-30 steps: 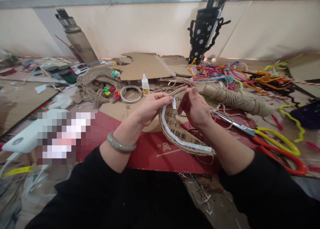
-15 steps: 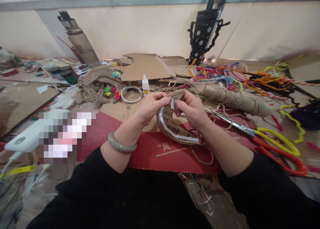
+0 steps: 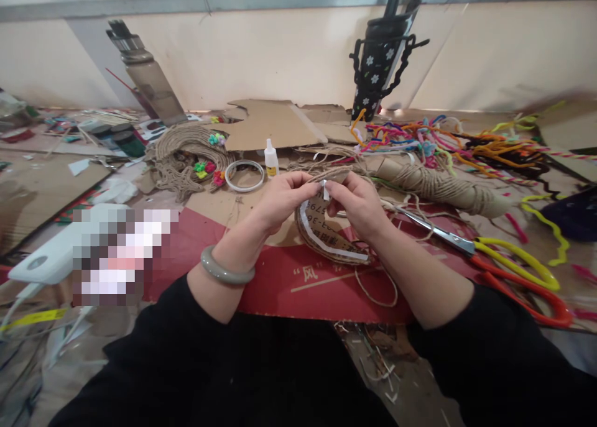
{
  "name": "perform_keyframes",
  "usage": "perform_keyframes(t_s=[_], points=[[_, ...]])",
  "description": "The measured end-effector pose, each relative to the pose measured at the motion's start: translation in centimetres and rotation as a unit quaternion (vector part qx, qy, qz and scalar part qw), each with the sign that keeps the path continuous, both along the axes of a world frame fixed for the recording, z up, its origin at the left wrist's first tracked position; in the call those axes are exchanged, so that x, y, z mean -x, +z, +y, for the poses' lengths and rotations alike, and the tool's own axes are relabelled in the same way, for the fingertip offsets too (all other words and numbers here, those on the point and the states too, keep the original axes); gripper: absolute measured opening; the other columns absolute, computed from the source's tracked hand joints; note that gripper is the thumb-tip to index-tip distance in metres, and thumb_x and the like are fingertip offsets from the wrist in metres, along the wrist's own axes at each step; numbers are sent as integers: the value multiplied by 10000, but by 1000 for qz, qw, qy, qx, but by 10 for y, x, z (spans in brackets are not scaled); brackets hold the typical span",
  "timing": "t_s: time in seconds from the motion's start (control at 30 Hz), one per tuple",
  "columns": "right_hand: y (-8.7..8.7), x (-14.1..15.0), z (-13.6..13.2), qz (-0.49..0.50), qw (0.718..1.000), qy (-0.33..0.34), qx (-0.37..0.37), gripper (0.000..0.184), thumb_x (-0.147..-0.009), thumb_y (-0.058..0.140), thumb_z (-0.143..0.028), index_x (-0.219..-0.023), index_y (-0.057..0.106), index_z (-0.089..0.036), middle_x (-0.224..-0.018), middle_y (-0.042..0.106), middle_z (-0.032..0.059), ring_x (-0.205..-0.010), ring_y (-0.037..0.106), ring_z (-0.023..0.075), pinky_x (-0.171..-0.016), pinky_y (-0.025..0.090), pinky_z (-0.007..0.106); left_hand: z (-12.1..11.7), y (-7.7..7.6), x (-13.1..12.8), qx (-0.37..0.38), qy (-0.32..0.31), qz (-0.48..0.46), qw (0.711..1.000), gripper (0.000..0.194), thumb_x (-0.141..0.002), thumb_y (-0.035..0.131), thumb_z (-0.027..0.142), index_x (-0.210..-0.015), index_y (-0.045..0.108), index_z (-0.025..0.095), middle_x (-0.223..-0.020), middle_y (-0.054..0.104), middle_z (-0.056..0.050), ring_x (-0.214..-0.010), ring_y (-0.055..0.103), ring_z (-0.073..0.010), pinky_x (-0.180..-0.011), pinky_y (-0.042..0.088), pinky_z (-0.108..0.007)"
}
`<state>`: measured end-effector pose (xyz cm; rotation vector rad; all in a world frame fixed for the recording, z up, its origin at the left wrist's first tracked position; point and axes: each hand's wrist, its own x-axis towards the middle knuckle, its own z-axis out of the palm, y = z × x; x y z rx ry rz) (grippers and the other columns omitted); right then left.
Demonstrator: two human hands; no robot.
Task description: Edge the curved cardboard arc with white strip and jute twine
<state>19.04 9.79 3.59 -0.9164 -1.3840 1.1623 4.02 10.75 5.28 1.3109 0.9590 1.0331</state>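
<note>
A curved cardboard piece (image 3: 321, 227), edged with twine and printed with dark characters, is held up between my two hands. White tape (image 3: 332, 249) runs along its curve. My left hand (image 3: 285, 200), with a bangle on the wrist, is closed on the piece's upper left part. Opposite it, my right hand (image 3: 357, 204) pinches a short white end of tape between thumb and forefinger. A loop of loose twine (image 3: 389, 301) hangs below on the right. Beneath lies a red and brown cardboard sheet (image 3: 275, 290). My fingers hide the top of the piece.
Scissors (image 3: 466, 245) and a tube wound with twine (image 3: 433, 188) lie right. A small glue bottle (image 3: 272, 160), a tape roll (image 3: 244, 176) and a twine wreath (image 3: 181, 150) stand ahead. A tumbler (image 3: 379, 66), a grey bottle (image 3: 152, 79) and pipe cleaners (image 3: 429, 141) are farther back.
The curved piece has tilted slightly, its lower end moving up and left. My right fingers have shifted a little at the tape's end; the left hand has barely moved.
</note>
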Motion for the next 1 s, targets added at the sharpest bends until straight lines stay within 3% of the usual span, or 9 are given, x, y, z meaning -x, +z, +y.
perform_keyframes(t_s=[0.77,1.0], points=[[4,-1,0,-25,999,13,23,233,-649,615,-241,-838,486,-197,-618,530,-70,-446,469,56,-436,383,218,6,-4,3,3,10,-23,1000,173,-647,715,261,-718,624,133,-632,562,18,-541,447,-57,-512,317,-206],[5,-2,-2,-5,999,18,30,261,-676,643,-340,-841,498,-198,-589,517,-74,-440,473,63,-441,387,219,5,-3,2,-12,11,-20,1000,161,-662,700,262,-710,614,134,-628,549,26,-542,434,-54,-520,318,-205]])
